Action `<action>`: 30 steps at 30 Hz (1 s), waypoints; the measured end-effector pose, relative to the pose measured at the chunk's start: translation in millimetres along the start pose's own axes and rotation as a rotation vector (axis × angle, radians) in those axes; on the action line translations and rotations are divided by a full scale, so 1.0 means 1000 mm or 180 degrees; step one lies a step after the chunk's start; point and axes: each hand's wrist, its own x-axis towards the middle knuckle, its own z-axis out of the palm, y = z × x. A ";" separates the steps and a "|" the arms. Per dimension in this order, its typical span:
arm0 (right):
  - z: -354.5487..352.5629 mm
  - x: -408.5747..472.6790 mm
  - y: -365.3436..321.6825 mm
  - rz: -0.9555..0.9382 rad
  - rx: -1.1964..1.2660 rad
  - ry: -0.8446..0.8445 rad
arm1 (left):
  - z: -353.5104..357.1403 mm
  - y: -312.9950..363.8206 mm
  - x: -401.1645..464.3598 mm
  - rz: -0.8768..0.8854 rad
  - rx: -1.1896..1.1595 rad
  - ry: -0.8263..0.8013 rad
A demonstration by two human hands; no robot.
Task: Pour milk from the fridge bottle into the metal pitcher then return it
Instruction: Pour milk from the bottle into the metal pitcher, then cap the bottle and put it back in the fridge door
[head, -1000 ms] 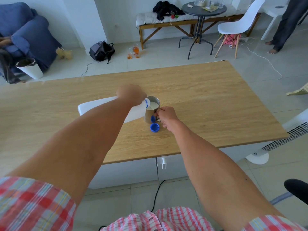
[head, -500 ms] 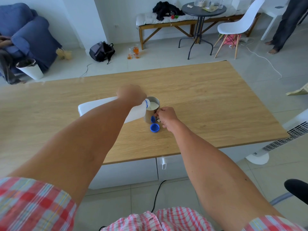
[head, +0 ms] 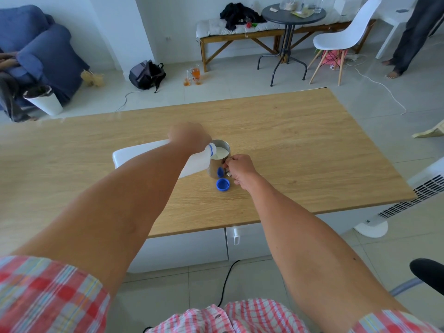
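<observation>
Left hand: my left hand [head: 188, 137] is clamped round the neck end of the milk bottle [head: 149, 158], tipped almost flat.
Bottle mouth: right over the rim of the metal pitcher [head: 219, 162].
Pitcher: upright mid-table [head: 312, 145], white milk showing inside.
Right hand: my right hand [head: 240, 170] grips the pitcher's handle.
Cap: 1 blue cap [head: 223, 184] lies just in front of the pitcher.

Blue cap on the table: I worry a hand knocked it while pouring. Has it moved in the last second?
No. The blue cap lies in the same spot on the table, just in front of the metal pitcher.
</observation>
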 end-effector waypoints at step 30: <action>0.017 -0.044 0.055 -0.0500 -0.0494 0.1218 | 0.028 -0.066 -0.043 -0.1059 -0.4047 0.1400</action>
